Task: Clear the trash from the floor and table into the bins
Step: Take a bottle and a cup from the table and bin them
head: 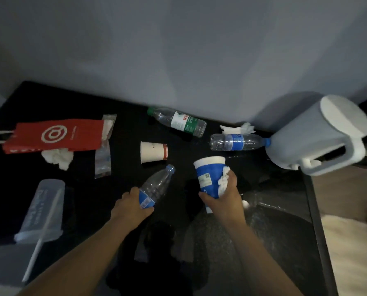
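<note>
My left hand [133, 205] grips a clear plastic bottle with a blue label [157, 186], its cap pointing up and away. My right hand [225, 195] holds a blue paper cup [208, 176] together with a crumpled white tissue [224, 180] pressed against its side. Both are lifted over the black table [127, 174]. On the table lie a white paper cup [153, 151] on its side, a green-capped bottle [178, 120], a blue-capped bottle [238, 142], a red paper bag [54, 135], white tissues [57, 158], an empty plastic wrapper [103, 154] and a clear plastic cup with a straw [42, 210].
A white kettle-like jug [319, 135] stands at the table's right end, with more tissue [239, 129] beside the wall. The wall rises directly behind the table. To the right of the table's edge is wooden floor [349, 189] and a pale rug [353, 253].
</note>
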Demonstrator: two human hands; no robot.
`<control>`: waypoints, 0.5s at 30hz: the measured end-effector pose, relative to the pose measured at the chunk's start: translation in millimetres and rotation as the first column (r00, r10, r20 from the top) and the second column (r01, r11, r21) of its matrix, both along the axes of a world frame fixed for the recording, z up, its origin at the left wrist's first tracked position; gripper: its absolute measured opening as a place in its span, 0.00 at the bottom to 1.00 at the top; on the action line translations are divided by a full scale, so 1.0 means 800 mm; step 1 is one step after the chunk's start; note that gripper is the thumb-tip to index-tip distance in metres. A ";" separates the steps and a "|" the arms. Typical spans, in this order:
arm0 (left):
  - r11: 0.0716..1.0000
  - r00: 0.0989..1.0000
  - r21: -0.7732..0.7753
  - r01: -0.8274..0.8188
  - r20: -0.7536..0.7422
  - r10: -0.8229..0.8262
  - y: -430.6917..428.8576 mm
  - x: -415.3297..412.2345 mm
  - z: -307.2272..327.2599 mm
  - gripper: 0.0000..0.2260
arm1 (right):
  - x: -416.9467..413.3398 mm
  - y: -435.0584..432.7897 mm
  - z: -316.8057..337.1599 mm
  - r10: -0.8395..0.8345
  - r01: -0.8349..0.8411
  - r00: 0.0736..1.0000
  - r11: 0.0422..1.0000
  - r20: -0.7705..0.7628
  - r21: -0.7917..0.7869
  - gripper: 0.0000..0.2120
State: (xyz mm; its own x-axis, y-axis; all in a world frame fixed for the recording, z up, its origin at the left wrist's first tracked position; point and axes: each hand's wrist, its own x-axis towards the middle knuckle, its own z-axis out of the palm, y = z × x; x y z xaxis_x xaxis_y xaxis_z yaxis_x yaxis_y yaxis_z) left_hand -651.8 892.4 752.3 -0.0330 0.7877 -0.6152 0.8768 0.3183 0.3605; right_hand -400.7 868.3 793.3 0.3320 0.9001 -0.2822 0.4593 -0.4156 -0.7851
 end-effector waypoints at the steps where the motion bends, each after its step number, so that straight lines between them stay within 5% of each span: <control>1: 1.000 0.999 -0.003 -0.021 0.025 0.021 0.002 -0.002 0.005 0.32 | -0.004 -0.015 0.008 -0.032 0.032 0.999 0.999 -0.022 0.011 0.46; 4: 0.997 0.993 0.026 -0.070 0.102 0.067 0.005 -0.003 0.027 0.32 | -0.015 -0.053 0.036 -0.121 0.126 0.990 0.990 -0.076 0.059 0.44; 8: 0.987 0.911 0.116 -0.112 0.408 0.055 0.001 0.015 0.072 0.26 | -0.024 -0.093 0.082 -0.228 0.246 0.966 0.956 -0.123 0.158 0.42; 15: 0.983 0.737 0.165 0.079 0.655 -0.169 -0.023 0.091 0.185 0.22 | -0.007 -0.164 0.161 -0.415 0.442 0.897 0.836 -0.152 0.325 0.38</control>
State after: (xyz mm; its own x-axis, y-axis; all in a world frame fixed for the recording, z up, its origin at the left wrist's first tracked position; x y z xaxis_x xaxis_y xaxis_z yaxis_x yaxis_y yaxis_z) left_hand -579.4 874.3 900.5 0.4512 0.8229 -0.3454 0.4293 0.1392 0.8924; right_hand -406.0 736.9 921.9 0.6975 0.7163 -0.0210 0.2350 -0.2563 -0.9376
